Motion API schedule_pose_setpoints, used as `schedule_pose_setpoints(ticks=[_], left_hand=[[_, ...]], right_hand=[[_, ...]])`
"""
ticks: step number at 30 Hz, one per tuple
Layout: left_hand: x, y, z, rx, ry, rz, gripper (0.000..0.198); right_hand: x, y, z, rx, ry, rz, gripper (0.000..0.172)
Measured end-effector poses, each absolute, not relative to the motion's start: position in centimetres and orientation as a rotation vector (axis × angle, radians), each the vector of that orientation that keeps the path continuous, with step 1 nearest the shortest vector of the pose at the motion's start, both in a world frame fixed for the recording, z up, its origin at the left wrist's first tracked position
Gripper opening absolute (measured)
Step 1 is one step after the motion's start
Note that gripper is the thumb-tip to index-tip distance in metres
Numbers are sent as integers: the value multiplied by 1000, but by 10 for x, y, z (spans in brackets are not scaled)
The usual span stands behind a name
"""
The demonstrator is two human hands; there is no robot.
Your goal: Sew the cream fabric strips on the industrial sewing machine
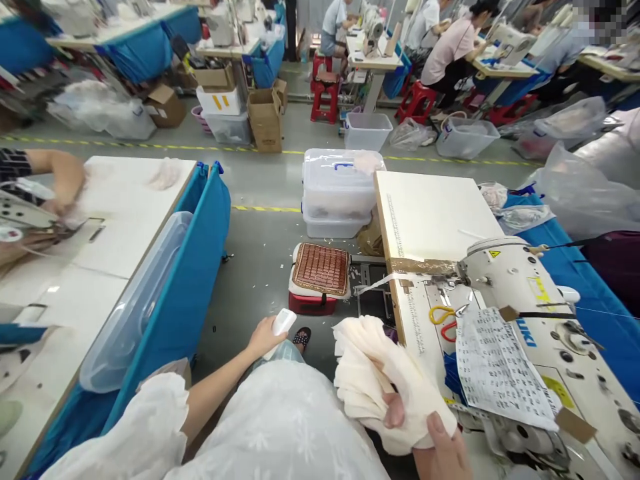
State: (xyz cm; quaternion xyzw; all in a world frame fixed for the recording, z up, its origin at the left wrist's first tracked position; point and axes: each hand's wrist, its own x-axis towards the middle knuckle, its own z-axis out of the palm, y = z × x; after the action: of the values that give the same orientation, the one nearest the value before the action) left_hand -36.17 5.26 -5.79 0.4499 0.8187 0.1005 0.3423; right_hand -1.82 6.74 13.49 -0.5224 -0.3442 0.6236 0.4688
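My left hand (263, 338) is closed around a small white block-shaped object (285, 322), held low in front of my body; its exact kind cannot be made out. Gathered in my right hand (443, 448) is a bundle of cream fabric pieces (365, 373), fanned in ruffled layers, with the thumb on top and a fingertip showing through the folds. The bundle is beside the front edge of a sewing table (440, 207). On that table a white sewing machine (505, 273) stands close by, with yellow- and red-handled scissors (447, 315) and a handwritten paper sheet (500, 373).
A red stool with a brown beaded cushion (321, 268) stands ahead, with stacked clear bins (340, 190) behind it. Left is another white table (125, 220) with a blue cloth trough (200, 247), where a co-worker's arm (63, 177) works. Other people sit at machines farther back.
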Motion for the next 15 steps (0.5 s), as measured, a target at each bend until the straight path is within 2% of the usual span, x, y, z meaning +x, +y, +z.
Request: schedule_pose_setpoints(ticks=[7,15], left_hand=[[-391,93,-62,1189,2076,290,53],[-374,99,-81,1080,2066,269,50]], right_hand=[[-33,114,142,-1209,-886,1679,35],[-46,154,151,-1219,-877,1683,36]])
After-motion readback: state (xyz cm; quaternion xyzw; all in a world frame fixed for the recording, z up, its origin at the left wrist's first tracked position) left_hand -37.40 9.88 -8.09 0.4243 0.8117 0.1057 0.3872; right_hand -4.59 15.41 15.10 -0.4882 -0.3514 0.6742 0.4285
